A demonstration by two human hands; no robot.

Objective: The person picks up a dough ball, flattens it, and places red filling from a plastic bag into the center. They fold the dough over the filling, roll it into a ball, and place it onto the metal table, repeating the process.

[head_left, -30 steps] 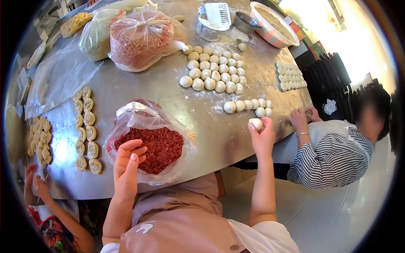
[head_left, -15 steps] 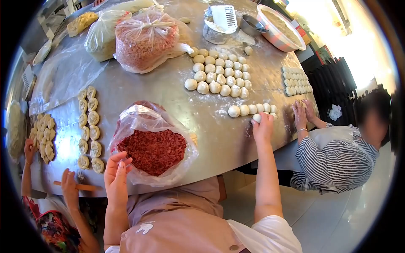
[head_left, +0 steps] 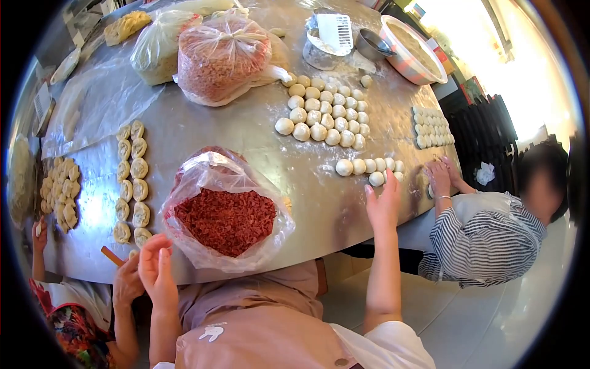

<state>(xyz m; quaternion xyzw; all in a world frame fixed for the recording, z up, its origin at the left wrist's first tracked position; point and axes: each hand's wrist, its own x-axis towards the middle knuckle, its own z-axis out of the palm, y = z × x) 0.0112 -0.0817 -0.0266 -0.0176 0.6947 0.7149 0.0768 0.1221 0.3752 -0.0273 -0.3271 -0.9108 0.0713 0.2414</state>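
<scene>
My right hand (head_left: 383, 208) is open, thumb and fingers apart, just on the near side of a white dough ball (head_left: 377, 179) and holding nothing. That ball sits with a short double row of dough balls (head_left: 356, 165) on the metal table. Loosely bent and empty, my left hand (head_left: 158, 270) hovers by the table's front edge, left of an open clear plastic bag (head_left: 279, 237). Red minced filling (head_left: 227, 221) shows in the bag's mouth. Farther back lies a larger block of floured dough balls (head_left: 326, 117).
Tied bags of pink filling (head_left: 221, 58) and pale filling (head_left: 157, 52) stand behind. Shaped dough pieces (head_left: 140, 190) line the left. Co-workers' hands are at both sides: one holds a wooden stick (head_left: 112, 256), another presses dough at right. A basin (head_left: 409, 46) stands at back right.
My right hand has let go of the dough ball and drawn back towards me with fingers spread. My left hand has shifted slightly left and down. The left co-worker has picked up the stick.
</scene>
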